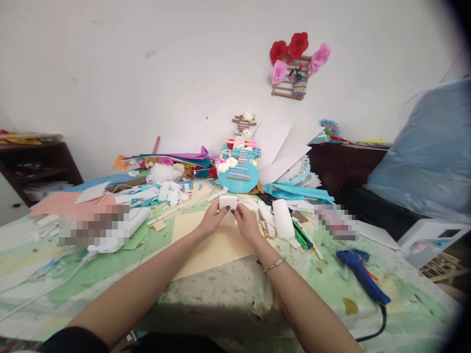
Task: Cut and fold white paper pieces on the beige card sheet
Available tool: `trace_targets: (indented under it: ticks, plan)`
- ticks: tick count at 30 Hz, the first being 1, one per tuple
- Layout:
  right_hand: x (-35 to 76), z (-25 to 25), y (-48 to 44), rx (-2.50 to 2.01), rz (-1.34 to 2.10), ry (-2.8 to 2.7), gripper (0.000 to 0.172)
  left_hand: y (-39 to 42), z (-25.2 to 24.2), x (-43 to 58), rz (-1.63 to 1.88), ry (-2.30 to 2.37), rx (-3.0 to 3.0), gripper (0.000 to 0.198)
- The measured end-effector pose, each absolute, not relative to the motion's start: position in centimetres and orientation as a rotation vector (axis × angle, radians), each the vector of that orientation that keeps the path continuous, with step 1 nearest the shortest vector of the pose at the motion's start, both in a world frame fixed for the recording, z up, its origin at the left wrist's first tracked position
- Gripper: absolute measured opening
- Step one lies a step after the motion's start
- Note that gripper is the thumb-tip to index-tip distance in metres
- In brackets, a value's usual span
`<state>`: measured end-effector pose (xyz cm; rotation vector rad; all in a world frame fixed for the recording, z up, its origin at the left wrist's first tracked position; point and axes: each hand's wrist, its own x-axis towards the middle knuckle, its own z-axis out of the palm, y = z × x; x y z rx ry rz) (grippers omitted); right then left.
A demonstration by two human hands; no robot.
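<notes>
A small white piece (228, 202), which looks like paper or card, is held upright between both hands above the table. My left hand (212, 219) grips its left side, thumb across the front. On its right side my right hand (247, 221) pinches it, thumb near the other thumb. The fingers behind the piece are hidden. Beneath the hands lies a sheet of cream paper (206, 252). Just right of my right hand are gold-handled scissors (268, 229) and a white paper roll (283, 218).
A blue glue gun (362, 274) with a black cord lies at the right. Green markers (300, 235) sit beside the roll. Behind the hands stands a blue paper guitar (238, 175). Paper strips (171, 192) and a white power strip (123, 233) are at the left.
</notes>
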<state>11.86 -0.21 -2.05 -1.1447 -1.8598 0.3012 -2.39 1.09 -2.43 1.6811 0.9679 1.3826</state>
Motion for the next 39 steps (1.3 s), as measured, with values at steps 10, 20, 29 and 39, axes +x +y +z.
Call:
trace_targets:
  ticks: [10, 20, 29, 39]
  plan:
    - [12.2, -2.4, 0.2, -1.254, 0.381, -1.952, 0.009, 1.8, -1.7, -4.2, 1.165, 0.985, 1.845, 0.036]
    - [12.2, -3.1, 0.3, -1.281, 0.636, -1.944, 0.019, 2.0, -1.6, -5.2, 0.983, 1.159, 1.836, 0.031]
    - [12.5, -2.7, 0.0, -1.355, 0.693, -1.886, 0.027, 4.5, -1.2, -11.4, 0.924, 1.888, 1.887, 0.016]
    - [12.8, -2.5, -0.1, -1.374, 0.643, -1.875, 0.028, 5.4, -1.8, -13.9, 0.796, 2.095, 1.814, 0.047]
